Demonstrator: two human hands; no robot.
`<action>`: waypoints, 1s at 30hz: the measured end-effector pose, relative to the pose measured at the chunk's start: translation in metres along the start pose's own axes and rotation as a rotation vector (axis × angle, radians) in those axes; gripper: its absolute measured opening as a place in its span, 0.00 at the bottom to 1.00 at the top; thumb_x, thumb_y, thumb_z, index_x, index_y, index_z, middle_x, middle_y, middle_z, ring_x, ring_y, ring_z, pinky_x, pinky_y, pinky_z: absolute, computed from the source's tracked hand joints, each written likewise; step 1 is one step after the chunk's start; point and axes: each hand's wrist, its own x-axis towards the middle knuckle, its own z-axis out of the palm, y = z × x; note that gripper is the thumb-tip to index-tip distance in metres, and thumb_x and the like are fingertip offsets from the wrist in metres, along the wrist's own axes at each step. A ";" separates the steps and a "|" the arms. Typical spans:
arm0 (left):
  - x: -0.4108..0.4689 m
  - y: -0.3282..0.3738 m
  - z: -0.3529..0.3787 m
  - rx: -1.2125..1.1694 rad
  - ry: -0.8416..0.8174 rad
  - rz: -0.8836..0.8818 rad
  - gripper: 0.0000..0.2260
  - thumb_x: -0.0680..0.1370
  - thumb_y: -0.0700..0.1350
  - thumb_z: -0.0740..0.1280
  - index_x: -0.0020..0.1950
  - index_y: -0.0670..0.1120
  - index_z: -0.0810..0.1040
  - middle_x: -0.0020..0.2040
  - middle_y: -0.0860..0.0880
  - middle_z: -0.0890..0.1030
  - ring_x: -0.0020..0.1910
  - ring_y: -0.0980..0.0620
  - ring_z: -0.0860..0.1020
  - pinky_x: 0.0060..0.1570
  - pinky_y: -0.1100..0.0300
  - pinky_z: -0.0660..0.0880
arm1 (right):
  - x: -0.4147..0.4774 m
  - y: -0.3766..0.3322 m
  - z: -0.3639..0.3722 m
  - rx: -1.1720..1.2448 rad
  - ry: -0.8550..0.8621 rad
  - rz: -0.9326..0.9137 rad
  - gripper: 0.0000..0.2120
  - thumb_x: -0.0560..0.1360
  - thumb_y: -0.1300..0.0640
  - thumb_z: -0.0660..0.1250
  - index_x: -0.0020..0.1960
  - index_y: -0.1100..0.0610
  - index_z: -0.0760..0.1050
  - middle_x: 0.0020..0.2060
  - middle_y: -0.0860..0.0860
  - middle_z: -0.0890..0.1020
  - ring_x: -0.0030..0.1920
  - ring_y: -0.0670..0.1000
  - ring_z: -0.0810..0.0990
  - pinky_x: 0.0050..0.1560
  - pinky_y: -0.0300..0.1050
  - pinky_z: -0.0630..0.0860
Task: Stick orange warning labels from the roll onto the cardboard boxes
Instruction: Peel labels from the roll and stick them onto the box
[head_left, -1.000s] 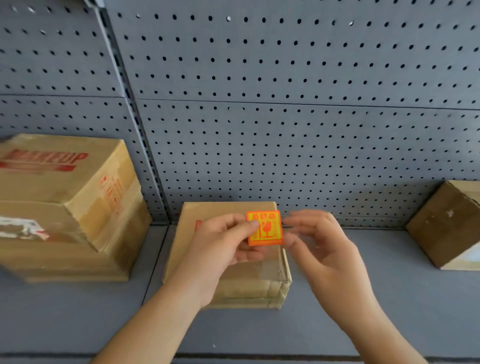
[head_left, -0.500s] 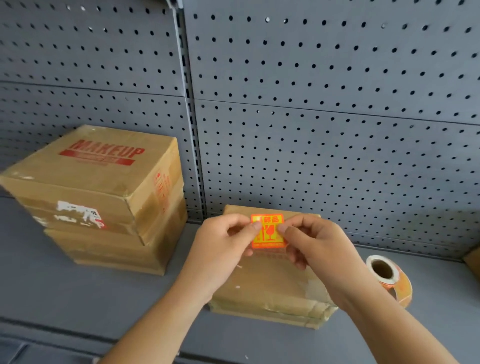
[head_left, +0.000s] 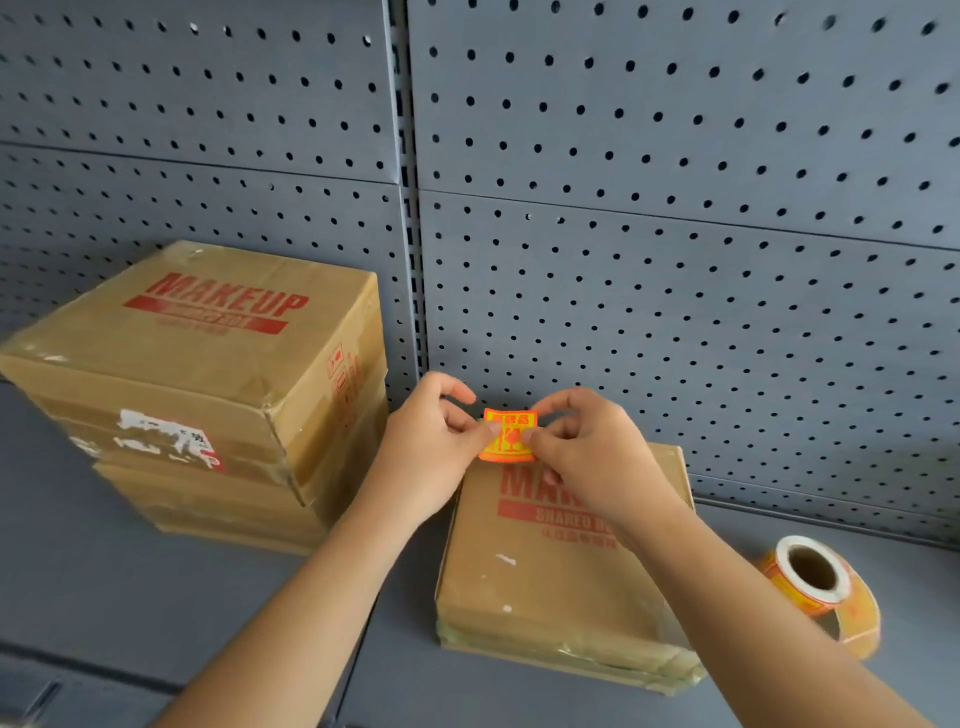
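A small orange warning label is pinched between my left hand and my right hand, each gripping one side. The label hangs at the far edge of a flat cardboard box printed with red MAKEUP lettering, which lies on the grey shelf. Whether the label touches the box I cannot tell. The roll of orange labels lies on the shelf to the right of this box, with a loose strip curling from it.
A taller stack of MAKEUP cardboard boxes stands at the left on the grey shelf. A grey pegboard wall closes the back. The shelf's front edge runs along the bottom.
The view has swung right and closer: the stacked boxes moved toward centre and the roll came fully into sight. Both hands carried the label toward the flat box's far edge.
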 end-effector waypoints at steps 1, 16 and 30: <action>0.002 -0.002 0.001 0.022 -0.002 0.004 0.12 0.75 0.45 0.76 0.53 0.50 0.75 0.38 0.50 0.84 0.38 0.56 0.81 0.41 0.60 0.72 | 0.003 0.001 0.003 -0.039 0.006 -0.009 0.07 0.78 0.56 0.69 0.55 0.49 0.75 0.26 0.46 0.80 0.24 0.40 0.74 0.27 0.31 0.69; 0.012 -0.001 0.005 0.353 -0.051 0.084 0.11 0.77 0.44 0.73 0.53 0.50 0.72 0.40 0.52 0.80 0.41 0.56 0.78 0.38 0.62 0.73 | 0.009 0.002 0.018 -0.285 0.032 -0.064 0.05 0.78 0.59 0.65 0.50 0.51 0.78 0.33 0.46 0.79 0.29 0.47 0.74 0.34 0.44 0.78; 0.005 -0.021 0.011 0.247 -0.052 -0.016 0.14 0.80 0.53 0.68 0.65 0.54 0.73 0.59 0.54 0.75 0.56 0.52 0.77 0.58 0.50 0.77 | -0.006 0.001 0.020 -0.761 0.149 -0.136 0.15 0.80 0.48 0.60 0.64 0.49 0.71 0.54 0.49 0.79 0.53 0.54 0.79 0.43 0.47 0.72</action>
